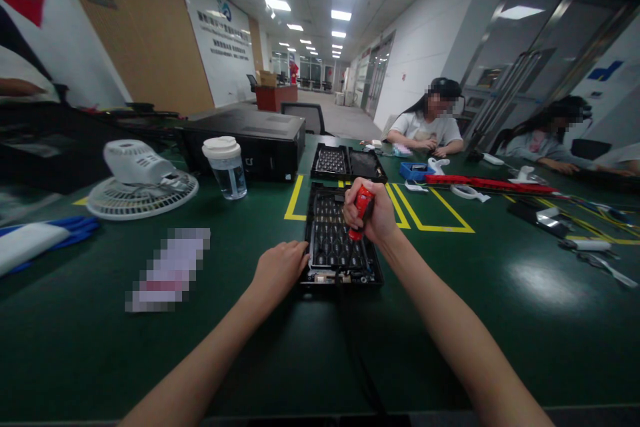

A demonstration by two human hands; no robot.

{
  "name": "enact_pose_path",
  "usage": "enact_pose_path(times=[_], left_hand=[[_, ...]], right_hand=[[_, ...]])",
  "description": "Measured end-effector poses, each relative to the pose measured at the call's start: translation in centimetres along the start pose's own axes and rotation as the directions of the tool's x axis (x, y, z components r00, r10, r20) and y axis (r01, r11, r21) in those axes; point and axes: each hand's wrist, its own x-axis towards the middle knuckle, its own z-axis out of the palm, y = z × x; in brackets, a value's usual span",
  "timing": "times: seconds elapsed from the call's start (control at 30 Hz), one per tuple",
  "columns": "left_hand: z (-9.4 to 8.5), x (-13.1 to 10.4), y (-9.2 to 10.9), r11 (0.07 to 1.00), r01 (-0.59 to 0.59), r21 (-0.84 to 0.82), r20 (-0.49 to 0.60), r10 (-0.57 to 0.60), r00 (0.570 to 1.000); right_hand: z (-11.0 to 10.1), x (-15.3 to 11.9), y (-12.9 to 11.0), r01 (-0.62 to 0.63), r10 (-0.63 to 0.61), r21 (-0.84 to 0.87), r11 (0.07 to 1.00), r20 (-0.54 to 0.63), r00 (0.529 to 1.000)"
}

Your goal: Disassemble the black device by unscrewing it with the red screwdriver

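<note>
A black case with rows of dark round cells [333, 240] lies on the green table. My right hand [373, 210] is wrapped round a red-handled tool [363, 209], held upright over the right part of the case; its tip is hard to make out. At the case's left edge rests my left hand [281, 267], fingers together against the rim; whether they grip it is partly hidden. A dark cable [345, 320] runs from the case's near edge toward me.
Behind is another open black case [333, 161]. To the left are a lidded cup [227, 170], a white fan [143, 187] and a black box [250, 140]. A blue tray [414, 171] and red strip [480, 182] lie right. People sit beyond.
</note>
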Motion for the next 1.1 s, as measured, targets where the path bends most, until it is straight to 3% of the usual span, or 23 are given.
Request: enact_pose_path(times=[0.43, 0.63, 1.1], left_hand=[[0.3, 0.0, -0.2, 0.999, -0.028, 0.021, -0.031, 0.029, 0.999], [0.0, 0.0, 0.0, 1.000, 0.001, 0.011, 0.007, -0.001, 1.000], [0.4, -0.1, -0.2, 0.999, -0.036, 0.025, -0.040, 0.037, 0.999]], right_hand=[[0.6, -0.5, 0.3, 0.099, -0.116, -0.122, 0.988, -0.143, 0.983], [0.8, -0.9, 0.4, 0.133, -0.166, -0.164, 0.977, -0.209, 0.964], [1.9, -1.1, 0.8, 0.175, -0.279, -0.316, 0.933, -0.324, 0.904]])
